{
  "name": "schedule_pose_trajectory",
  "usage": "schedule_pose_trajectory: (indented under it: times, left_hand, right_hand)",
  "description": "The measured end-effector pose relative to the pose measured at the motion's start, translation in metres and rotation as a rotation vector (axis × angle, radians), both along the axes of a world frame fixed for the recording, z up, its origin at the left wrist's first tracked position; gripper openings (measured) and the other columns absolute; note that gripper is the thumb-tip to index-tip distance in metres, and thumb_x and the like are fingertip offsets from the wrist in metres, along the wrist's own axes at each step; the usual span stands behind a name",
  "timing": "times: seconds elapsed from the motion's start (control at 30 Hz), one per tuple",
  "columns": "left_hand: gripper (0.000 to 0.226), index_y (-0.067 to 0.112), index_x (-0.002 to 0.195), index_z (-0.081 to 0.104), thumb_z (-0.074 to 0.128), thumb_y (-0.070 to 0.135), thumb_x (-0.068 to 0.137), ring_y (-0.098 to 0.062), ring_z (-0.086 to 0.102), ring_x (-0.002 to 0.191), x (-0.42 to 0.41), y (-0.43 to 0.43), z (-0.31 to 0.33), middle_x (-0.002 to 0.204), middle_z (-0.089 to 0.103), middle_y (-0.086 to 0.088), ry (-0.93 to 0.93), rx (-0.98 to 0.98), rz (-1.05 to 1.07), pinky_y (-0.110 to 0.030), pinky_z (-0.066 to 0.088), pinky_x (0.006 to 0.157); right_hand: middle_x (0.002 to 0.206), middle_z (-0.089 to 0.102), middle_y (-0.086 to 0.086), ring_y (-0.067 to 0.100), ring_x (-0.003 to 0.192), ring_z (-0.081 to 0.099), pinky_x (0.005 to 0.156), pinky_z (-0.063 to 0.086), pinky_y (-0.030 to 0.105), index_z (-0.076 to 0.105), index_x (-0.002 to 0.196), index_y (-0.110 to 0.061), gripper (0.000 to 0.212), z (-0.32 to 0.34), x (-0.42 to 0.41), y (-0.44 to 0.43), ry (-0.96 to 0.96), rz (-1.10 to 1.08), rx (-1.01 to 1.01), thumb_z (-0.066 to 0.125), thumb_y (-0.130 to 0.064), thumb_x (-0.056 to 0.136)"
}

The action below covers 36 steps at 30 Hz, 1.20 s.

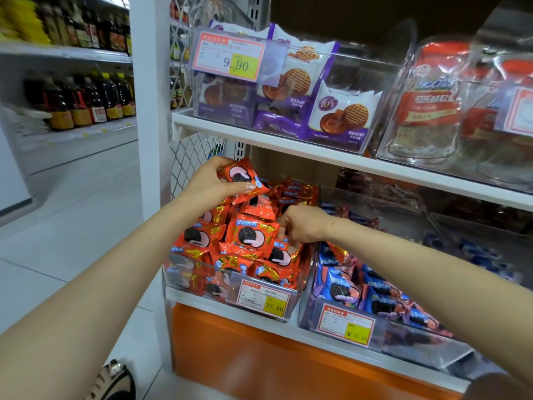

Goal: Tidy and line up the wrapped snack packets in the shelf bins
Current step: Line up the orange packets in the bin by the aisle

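Head view: white shelf [288, 145], tiled floor [72, 226]

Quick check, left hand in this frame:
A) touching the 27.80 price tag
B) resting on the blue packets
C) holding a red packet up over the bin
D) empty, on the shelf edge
C: the left hand pinches a red packet raised above the bin, while the right hand reaches down among the packets lower in it.

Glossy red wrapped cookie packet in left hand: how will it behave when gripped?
Probably light: the left hand holds the glossy red wrapped cookie packet by fingertips. Shiny film likely slippery. Puffed wrapper may crumple.
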State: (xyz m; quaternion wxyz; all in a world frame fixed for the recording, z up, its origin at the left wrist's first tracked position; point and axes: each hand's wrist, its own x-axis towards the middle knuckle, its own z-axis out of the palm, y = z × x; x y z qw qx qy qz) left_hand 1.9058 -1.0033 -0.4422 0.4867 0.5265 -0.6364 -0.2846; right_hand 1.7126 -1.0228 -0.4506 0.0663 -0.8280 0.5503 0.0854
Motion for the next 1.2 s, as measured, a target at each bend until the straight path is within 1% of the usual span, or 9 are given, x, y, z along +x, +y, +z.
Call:
schedule_pose_trajectory:
  times: [0.17,0.4,0.53,0.67,0.73,0.83,0.97,1.07,1.2]
  left_hand:
    - [0.062,0.012,0.128,0.047,0.077,0.025,0.075,-0.014,0.053,0.097,0.000,-0.001,0.001,0.111,0.053,0.002,0.022,-0.004,0.027,-0.024,0.041,0.082]
    - [0.063,0.011,0.127,0.048,0.078,0.025,0.073,-0.015,0.053,0.096,0.001,-0.004,-0.001,0.112,0.054,0.000,0.007,-0.002,0.058,-0.026,0.042,0.081]
    - [0.063,0.011,0.126,0.048,0.079,0.025,0.073,-0.015,0.054,0.096,0.003,-0.004,-0.003,0.113,0.055,-0.001,0.014,0.013,0.043,-0.025,0.042,0.082]
    - [0.060,0.012,0.124,0.048,0.078,0.024,0.074,-0.013,0.053,0.094,0.001,-0.003,-0.006,0.111,0.054,0.000,-0.013,0.016,0.028,-0.022,0.039,0.080]
    - [0.061,0.011,0.125,0.048,0.078,0.024,0.073,-0.013,0.052,0.096,0.000,-0.003,-0.007,0.111,0.053,0.000,-0.015,0.013,0.028,-0.022,0.039,0.081]
    - [0.061,0.012,0.125,0.049,0.078,0.025,0.073,-0.015,0.054,0.096,0.000,-0.004,-0.006,0.113,0.055,-0.001,-0.002,0.017,0.024,-0.025,0.042,0.082]
    - [0.060,0.013,0.123,0.049,0.079,0.025,0.073,-0.014,0.055,0.096,0.002,-0.003,-0.006,0.112,0.056,-0.001,0.010,0.022,0.019,-0.024,0.043,0.082]
    - [0.059,0.012,0.124,0.048,0.078,0.024,0.074,-0.014,0.054,0.097,0.002,-0.001,-0.005,0.112,0.055,0.000,0.006,0.019,0.024,-0.024,0.041,0.082]
    - [0.060,0.013,0.124,0.048,0.078,0.025,0.074,-0.014,0.054,0.097,0.002,-0.001,-0.004,0.112,0.055,0.000,0.000,0.022,0.019,-0.025,0.042,0.083]
  right_hand:
    - [0.074,0.062,-0.017,0.006,0.079,0.054,0.066,0.043,0.025,0.070,0.085,-0.024,0.026,0.009,-0.007,0.003,-0.070,0.006,-0.036,0.082,-0.037,0.066]
    - [0.081,0.074,0.002,0.010,0.071,0.064,0.083,0.052,0.030,0.077,0.081,-0.016,0.016,-0.006,0.020,0.006,-0.499,-0.063,0.117,0.078,-0.031,0.074]
    - [0.085,0.074,0.002,0.011,0.080,0.065,0.088,0.052,0.034,0.076,0.083,-0.017,0.015,0.003,0.011,0.002,-0.306,-0.031,0.104,0.078,-0.029,0.074]
    - [0.087,0.073,-0.003,0.014,0.087,0.064,0.072,0.048,0.029,0.074,0.089,-0.017,0.048,0.015,-0.001,0.008,0.141,-0.036,0.012,0.074,-0.059,0.065]
    - [0.093,0.069,-0.003,0.017,0.090,0.060,0.071,0.042,0.028,0.071,0.098,-0.017,0.056,0.007,0.003,0.012,0.284,0.006,0.001,0.074,-0.060,0.064]
    - [0.091,0.059,-0.002,0.018,0.088,0.052,0.072,0.038,0.027,0.064,0.102,-0.014,0.044,0.004,0.007,0.011,0.273,0.052,0.037,0.077,-0.043,0.071]
    - [0.086,0.057,-0.009,0.013,0.088,0.049,0.066,0.038,0.025,0.066,0.102,-0.016,0.038,0.033,-0.001,0.005,0.073,0.013,0.154,0.082,-0.024,0.068]
    - [0.097,0.066,-0.008,0.010,0.088,0.052,0.074,0.038,0.022,0.070,0.101,-0.017,0.036,0.026,0.000,0.003,0.093,0.024,0.156,0.082,-0.028,0.069]
    - [0.097,0.068,0.002,0.020,0.091,0.061,0.064,0.040,0.027,0.069,0.096,-0.014,0.037,-0.002,0.005,0.001,0.293,0.077,-0.089,0.079,-0.038,0.069]
